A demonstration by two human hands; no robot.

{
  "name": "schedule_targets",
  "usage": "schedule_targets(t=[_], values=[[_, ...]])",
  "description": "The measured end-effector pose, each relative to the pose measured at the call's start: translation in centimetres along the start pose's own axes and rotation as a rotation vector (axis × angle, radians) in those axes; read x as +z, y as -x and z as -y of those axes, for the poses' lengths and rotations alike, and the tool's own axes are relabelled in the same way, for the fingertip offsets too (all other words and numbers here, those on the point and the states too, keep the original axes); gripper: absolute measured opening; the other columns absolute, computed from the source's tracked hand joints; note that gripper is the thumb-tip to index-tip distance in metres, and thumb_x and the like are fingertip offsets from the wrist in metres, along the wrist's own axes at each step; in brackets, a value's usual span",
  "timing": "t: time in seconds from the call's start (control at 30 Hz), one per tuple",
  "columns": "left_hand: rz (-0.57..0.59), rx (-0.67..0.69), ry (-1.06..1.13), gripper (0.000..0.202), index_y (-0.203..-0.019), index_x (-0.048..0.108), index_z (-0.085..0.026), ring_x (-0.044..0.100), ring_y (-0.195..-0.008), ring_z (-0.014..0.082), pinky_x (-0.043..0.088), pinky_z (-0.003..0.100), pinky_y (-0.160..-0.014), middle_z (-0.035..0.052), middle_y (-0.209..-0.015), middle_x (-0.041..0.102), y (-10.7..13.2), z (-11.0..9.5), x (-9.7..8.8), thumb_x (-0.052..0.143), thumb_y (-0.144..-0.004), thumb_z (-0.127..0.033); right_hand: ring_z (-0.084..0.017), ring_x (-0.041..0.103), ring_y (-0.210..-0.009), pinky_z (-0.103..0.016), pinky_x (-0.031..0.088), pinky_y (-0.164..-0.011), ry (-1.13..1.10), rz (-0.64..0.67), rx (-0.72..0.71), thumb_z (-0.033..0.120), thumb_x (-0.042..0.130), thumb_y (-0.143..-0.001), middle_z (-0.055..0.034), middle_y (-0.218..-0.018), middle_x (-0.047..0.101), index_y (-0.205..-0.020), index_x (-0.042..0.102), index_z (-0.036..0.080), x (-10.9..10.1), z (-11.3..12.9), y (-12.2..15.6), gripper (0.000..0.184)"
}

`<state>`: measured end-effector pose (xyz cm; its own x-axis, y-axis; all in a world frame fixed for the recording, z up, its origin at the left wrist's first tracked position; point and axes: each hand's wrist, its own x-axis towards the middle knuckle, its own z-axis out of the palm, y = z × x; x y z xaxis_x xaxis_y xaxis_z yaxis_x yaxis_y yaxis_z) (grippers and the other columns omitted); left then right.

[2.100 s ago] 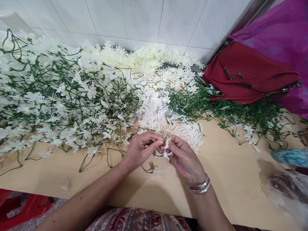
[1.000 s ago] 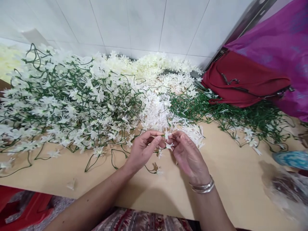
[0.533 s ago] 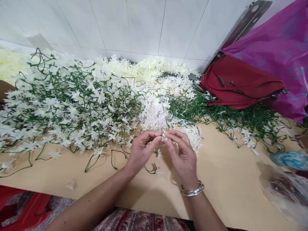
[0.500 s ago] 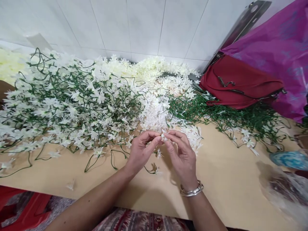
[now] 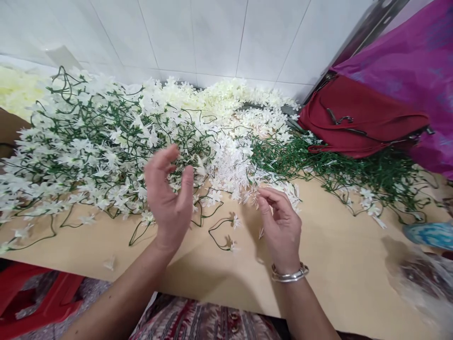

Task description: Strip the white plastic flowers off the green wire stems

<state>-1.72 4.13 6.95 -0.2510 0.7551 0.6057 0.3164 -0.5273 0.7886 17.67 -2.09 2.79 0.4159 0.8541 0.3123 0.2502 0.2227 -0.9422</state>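
Left hand (image 5: 166, 198): raised at the near edge of the flowers, thumb and fingers well spread; blurred, with nothing visible in its grip
Right hand (image 5: 281, 226): thumb and forefinger brought close together beside some fine white strands; I cannot tell whether they pinch one; a silver bangle (image 5: 290, 275) circles the wrist
Two-flowered stem (image 5: 210, 230): lies on the table (image 5: 336, 274) between the hands, touched by neither; a white bloom sits at each of its two ends
White stamens (image 5: 230, 167): loose, in a pile just beyond the right hand; none of these looks joined to a stem
White flower heap (image 5: 106, 156): broad and tangled, behind and beside the left hand; blooms already on green stems, so by my judgement the larger share is done
Cream petals (image 5: 226, 89): banked along the tiled wall (image 5: 212, 38); they look loose, so I count them as left over
Green stems (image 5: 371, 172): a thick tangle on the right, mostly bare, with a few white blooms at its near edge; much remains here, I judge
Red bag (image 5: 368, 118): leans over that tangle, a purple plastic bag (image 5: 406, 56) beside it
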Motion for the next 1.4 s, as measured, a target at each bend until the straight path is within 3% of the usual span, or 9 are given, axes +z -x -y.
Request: schedule_targets(t=[0.1,0.23,0.33,0.47,0.5,0.77,0.93,1.2,1.4], values=[[-0.084,0.205,-0.184,0.054,-0.141,0.057,-0.033,0.038,-0.15,0.0277,0.038,0.046,-0.124,0.0059,-0.156,0.042,-1.2,0.0,-1.1,0.069,-0.093,-0.014,-0.022,0.064,-0.112,-0.043,0.048,-0.105,0.054,0.075,-0.028,0.024,0.065,-0.097,-0.006,-0.112,0.07,-0.107,0.076,0.029,0.1,-0.3,0.1,0.015],[-0.071,0.392,-0.249,0.043,-0.128,0.067,-0.028,0.043,-0.145,0.0285,0.037,0.051,-0.125,0.0073,-0.147,0.049,-0.1,0.3,-1.3,0.067,-0.09,-0.007,-0.021,0.067,-0.105,-0.041,0.051,-0.099,0.162,0.246,-0.041,0.027,0.067,-0.096,-0.0057,-0.108,0.072,-0.103,0.076,0.028,0.0,-0.4,0.3,0.011],[0.033,0.348,-0.233,0.039,-0.122,0.067,-0.025,0.057,-0.13,0.0245,0.05,0.047,-0.112,0.007,-0.133,0.059,2.2,0.4,-1.1,0.062,-0.091,-0.002,-0.023,0.067,-0.104,-0.043,0.053,-0.095,0.232,0.388,-0.054,0.031,0.069,-0.095,-0.0069,-0.109,0.073,-0.104,0.076,0.026,-0.2,-0.4,0.2,0.013],[0.436,0.308,-0.114,0.038,-0.126,0.062,-0.023,0.066,-0.111,0.0204,0.059,0.037,-0.095,0.0069,-0.112,0.068,5.8,0.6,-1.0,0.059,-0.094,-0.002,-0.026,0.065,-0.108,-0.046,0.052,-0.096,0.343,0.483,-0.117,0.035,0.069,-0.095,-0.0082,-0.111,0.072,-0.108,0.075,0.025,-0.5,-0.7,0.0,0.018],[0.481,0.323,-0.092,0.038,-0.127,0.061,-0.021,0.066,-0.109,0.02,0.059,0.035,-0.093,0.0075,-0.111,0.069,6.5,0.7,-0.9,0.058,-0.094,-0.001,-0.026,0.064,-0.108,-0.046,0.051,-0.096,0.366,0.496,-0.127,0.036,0.068,-0.096,-0.0084,-0.11,0.072,-0.108,0.075,0.024,-0.5,-0.8,0.0,0.018],[0.559,0.259,-0.025,0.034,-0.123,0.061,-0.019,0.066,-0.11,0.0182,0.056,0.033,-0.096,0.0082,-0.112,0.072,7.9,1.7,-0.7,0.056,-0.095,0.0,-0.027,0.063,-0.103,-0.045,0.05,-0.09,0.489,0.538,-0.268,0.035,0.061,-0.1,-0.0081,-0.107,0.072,-0.11,0.071,0.023,-0.3,-1.9,0.3,0.018],[0.414,0.308,-0.127,0.034,-0.122,0.062,-0.019,0.066,-0.103,0.0182,0.057,0.031,-0.091,0.008,-0.108,0.07,6.9,1.3,-1.3,0.059,-0.093,-0.001,-0.027,0.063,-0.1,-0.044,0.049,-0.089,0.518,0.539,-0.334,0.032,0.06,-0.101,-0.0081,-0.106,0.072,-0.11,0.071,0.022,-0.1,-2.2,0.3,0.017],[0.042,0.395,-0.502,0.031,-0.116,0.067,-0.022,0.061,-0.1,0.0205,0.054,0.034,-0.089,0.0073,-0.105,0.063,1.8,1.4,-4.6,0.068,-0.09,-0.005,-0.026,0.062,-0.102,-0.045,0.049,-0.09,0.524,0.536,-0.377,0.027,0.06,-0.101,-0.008,-0.106,0.072,-0.111,0.071,0.023,-0.1,-2.5,0.4,0.015],[-0.126,0.266,-0.638,0.017,-0.109,0.068,-0.021,0.057,-0.107,0.0254,0.047,0.043,-0.098,0.0093,-0.106,0.06,-0.5,2.9,-6.3,0.071,-0.092,-0.02,-0.027,0.06,-0.102,-0.046,0.05,-0.088,0.547,0.553,-0.313,0.027,0.06,-0.101,-0.0078,-0.107,0.071,-0.11,0.072,0.024,-0.2,-2.5,0.4,0.015]])
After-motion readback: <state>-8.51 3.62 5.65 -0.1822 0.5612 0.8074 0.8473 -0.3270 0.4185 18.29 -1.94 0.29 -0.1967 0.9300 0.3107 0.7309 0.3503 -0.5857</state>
